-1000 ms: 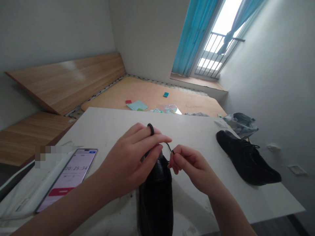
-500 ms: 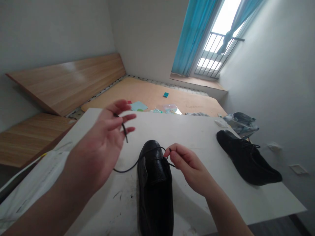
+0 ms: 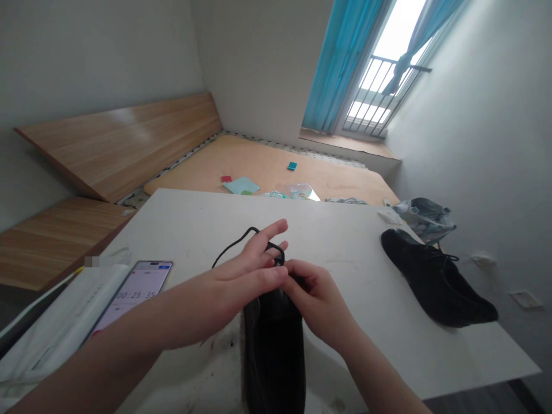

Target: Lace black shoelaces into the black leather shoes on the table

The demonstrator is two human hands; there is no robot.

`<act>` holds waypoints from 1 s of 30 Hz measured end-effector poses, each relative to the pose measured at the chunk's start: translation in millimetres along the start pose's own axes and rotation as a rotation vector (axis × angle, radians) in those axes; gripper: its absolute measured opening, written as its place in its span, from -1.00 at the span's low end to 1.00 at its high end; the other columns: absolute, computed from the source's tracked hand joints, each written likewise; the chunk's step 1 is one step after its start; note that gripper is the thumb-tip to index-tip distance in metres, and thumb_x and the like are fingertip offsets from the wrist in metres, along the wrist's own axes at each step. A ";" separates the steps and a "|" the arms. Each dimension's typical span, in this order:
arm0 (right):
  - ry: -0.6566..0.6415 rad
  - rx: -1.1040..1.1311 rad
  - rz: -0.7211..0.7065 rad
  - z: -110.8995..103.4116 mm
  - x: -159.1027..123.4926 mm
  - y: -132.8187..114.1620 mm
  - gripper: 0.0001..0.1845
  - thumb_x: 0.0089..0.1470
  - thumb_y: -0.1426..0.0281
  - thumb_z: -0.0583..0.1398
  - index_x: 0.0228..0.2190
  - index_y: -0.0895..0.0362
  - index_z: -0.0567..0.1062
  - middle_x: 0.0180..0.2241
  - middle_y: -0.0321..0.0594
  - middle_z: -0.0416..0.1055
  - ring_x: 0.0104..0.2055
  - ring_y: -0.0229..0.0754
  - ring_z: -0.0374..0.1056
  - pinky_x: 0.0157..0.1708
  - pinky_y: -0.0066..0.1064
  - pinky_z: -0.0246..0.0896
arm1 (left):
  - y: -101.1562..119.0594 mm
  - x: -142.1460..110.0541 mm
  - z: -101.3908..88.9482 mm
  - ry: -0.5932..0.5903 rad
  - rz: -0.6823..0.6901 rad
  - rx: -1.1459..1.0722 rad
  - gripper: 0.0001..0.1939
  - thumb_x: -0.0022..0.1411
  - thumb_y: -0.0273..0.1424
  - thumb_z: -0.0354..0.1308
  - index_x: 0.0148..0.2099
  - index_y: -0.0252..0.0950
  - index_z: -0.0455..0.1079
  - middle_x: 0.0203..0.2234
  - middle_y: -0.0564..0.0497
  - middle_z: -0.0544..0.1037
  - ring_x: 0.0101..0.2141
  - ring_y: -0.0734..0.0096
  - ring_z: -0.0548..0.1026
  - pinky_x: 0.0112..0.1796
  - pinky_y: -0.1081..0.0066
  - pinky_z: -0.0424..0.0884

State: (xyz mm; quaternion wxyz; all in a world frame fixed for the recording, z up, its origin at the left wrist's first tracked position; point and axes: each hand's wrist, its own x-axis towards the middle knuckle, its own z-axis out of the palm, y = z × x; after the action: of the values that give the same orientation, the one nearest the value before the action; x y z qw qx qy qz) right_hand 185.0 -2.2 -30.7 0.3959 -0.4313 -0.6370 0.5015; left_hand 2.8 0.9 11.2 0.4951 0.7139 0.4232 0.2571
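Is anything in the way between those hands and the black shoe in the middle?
Nothing visible blocks them: the left hand and the right hand are right at that black shoe, with a black lace looping near the left one. The phone and the other shoe lie off to either side.

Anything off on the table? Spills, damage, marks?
Dark specks on the white table, just left of the near shoe; odd because they stand out against the otherwise pale surface. No obvious spill.
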 end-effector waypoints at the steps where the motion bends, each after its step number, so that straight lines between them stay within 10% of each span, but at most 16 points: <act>1: 0.023 -0.027 -0.014 -1.0 0.0 0.6 -0.79 0.14 0.30 0.17 -0.47 0.14 0.48 -0.53 -0.32 0.36 -0.47 -0.27 0.20 -0.48 -0.46 0.09 | 0.1 -1.7 -6.8 0.018 0.010 0.107 -0.47 0.40 -0.11 -0.09 0.36 0.05 0.03 0.16 0.02 0.42 0.23 0.18 0.28 0.12 0.19 0.32; 8: -0.016 -0.605 -0.158 0.5 3.4 -0.8 -0.78 0.20 0.33 0.20 -0.49 0.08 0.41 -0.54 -0.35 0.41 -0.51 -0.27 0.27 -0.50 -0.45 0.04 | -5.6 1.8 -25.9 0.348 0.024 0.856 -0.61 0.31 -0.16 -0.05 -0.12 -0.14 0.58 -0.14 -0.12 0.52 -0.02 -0.05 0.40 0.00 -0.14 0.28; 15: -0.096 -1.066 -0.467 11.0 14.4 -1.8 -0.84 0.20 0.31 0.25 -0.38 0.12 0.45 -0.43 -0.23 0.53 -0.41 -0.15 0.41 -0.46 -0.35 0.03 | -20.9 3.9 -19.4 0.014 0.146 0.776 -0.79 0.32 -0.35 0.07 -0.11 -0.07 0.52 -0.14 0.08 0.60 0.07 0.17 0.41 0.24 -0.12 -0.14; 19: -0.118 -1.092 -0.550 9.7 16.2 1.5 -0.79 0.22 0.28 0.22 -0.40 0.13 0.44 -0.43 -0.20 0.53 -0.39 -0.13 0.40 -0.45 -0.32 0.03 | -24.6 4.5 -22.3 0.055 0.194 0.782 -0.72 0.27 -0.42 0.12 0.01 -0.08 0.46 -0.02 0.06 0.57 0.24 0.15 0.24 0.25 -0.14 -0.33; 23: -0.124 -1.005 -0.585 6.5 17.4 0.1 -0.69 0.32 0.23 0.07 -0.39 0.13 0.44 -0.46 -0.21 0.51 -0.42 -0.16 0.37 -0.45 -0.34 0.04 | -25.4 4.6 -21.8 -0.065 0.162 0.771 -0.74 0.29 -0.48 0.05 -0.27 -0.07 0.54 -0.35 0.13 0.64 0.16 0.24 0.36 0.26 -0.08 -0.38; 30: -0.091 -0.784 -0.391 2.7 21.0 1.6 -0.78 0.28 0.28 0.14 -0.40 0.08 0.44 -0.43 -0.26 0.50 -0.41 -0.22 0.38 -0.40 -0.45 0.10 | -20.2 3.5 -24.7 -0.046 0.225 0.750 -0.73 0.20 -0.55 0.05 -0.24 -0.10 0.51 -0.28 0.13 0.63 0.20 0.22 0.32 0.26 -0.10 -0.44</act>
State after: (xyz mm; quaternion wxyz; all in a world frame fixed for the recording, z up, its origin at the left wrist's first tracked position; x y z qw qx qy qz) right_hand 176.1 17.1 -31.2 0.2613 -0.3979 -0.8655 0.1560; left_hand -21.8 19.0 1.6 0.1780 0.8929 0.3955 0.1212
